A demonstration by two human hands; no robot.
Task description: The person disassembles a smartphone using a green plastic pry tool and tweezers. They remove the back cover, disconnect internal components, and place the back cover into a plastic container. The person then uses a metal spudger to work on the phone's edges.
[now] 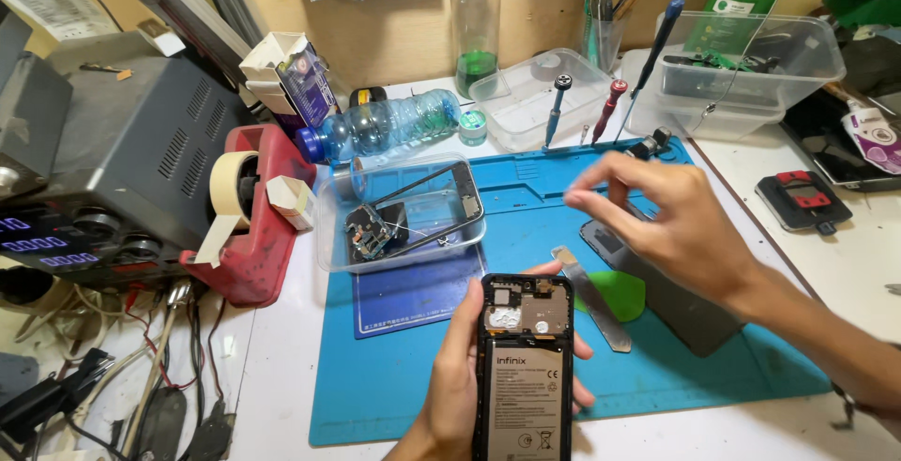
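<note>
opened phone (522, 367), lower centre, clasped in left hand (449, 395); right hand (657, 217) hovers empty, fingers loosely pinched. exposed battery could be nicked by the metal pry tool (591, 297).

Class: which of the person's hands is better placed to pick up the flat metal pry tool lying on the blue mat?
Right hand: free, hovering near the flat metal pry tool. Left hand grips the opened black phone.

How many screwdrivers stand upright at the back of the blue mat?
3: a grey-handled screwdriver, a red-handled screwdriver beside it, and a tall blue-handled screwdriver on the right. Others may hide in the pen cup behind.
</note>
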